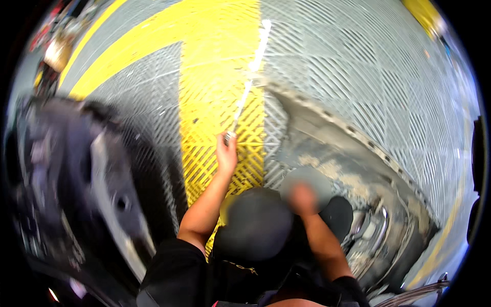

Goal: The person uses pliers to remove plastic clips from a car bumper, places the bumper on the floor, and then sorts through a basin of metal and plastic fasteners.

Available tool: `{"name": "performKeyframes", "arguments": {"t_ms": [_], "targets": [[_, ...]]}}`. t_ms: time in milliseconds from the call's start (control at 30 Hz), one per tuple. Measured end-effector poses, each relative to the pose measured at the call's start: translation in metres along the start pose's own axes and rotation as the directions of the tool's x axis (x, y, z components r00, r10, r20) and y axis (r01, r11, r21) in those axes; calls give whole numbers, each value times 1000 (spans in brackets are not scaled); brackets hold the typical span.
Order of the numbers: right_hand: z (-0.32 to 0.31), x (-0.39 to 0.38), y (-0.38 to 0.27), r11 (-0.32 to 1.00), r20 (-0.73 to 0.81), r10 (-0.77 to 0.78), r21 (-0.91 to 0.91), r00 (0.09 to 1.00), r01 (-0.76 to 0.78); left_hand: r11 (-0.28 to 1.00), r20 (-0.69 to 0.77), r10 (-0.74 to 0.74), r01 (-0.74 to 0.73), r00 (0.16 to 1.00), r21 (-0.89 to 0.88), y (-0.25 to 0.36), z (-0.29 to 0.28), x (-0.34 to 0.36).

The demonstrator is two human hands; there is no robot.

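Note:
My left hand [226,149] is closed around the near end of a long, thin, bright white rod [246,97]. The rod points away from me over the yellow floor strip, and its far part glares too strongly to show what kind of tool it is. On the right, my right hand [303,198] is smeared by motion, so its fingers cannot be made out. A blurred grey round patch [319,184] surrounds that hand. Below it lies a large, dirty grey vehicle body section [337,146] with a perforated long edge, and the hand is over its near left part.
A dark vehicle part [56,174] with a pale metal strip [115,189] stands close on my left. Ribbed grey floor tiles [348,56] and a yellow strip [215,66] stretch ahead. Blurred objects [57,51] stand far left; a yellow object [424,15] is far right.

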State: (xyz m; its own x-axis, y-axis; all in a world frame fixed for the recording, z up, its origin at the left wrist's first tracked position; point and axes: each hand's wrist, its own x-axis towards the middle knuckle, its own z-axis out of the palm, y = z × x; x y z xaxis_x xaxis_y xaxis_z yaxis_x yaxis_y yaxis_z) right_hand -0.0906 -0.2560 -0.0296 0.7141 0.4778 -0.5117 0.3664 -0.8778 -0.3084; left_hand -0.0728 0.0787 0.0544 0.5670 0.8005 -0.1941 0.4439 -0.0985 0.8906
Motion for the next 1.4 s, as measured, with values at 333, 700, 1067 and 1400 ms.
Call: {"name": "performKeyframes", "arguments": {"t_ms": [333,700,1067,1400], "targets": [[-19,-38,5,970,-63,-230,69,971,235,809,-275,575,-484,771,334,134,-236,-242],[-45,-148,16,824,-188,-526,127,829,552,773,-767,633,-149,106,617,180,-453,-527],[-97,-234,19,836,-418,-402,195,815,513,431,-866,500,868,-4,245,154,-623,-646],[-67,-257,-10,696,-420,-368,467,829,545,362,-743,651,796,156,485,107,-580,-675]]}}
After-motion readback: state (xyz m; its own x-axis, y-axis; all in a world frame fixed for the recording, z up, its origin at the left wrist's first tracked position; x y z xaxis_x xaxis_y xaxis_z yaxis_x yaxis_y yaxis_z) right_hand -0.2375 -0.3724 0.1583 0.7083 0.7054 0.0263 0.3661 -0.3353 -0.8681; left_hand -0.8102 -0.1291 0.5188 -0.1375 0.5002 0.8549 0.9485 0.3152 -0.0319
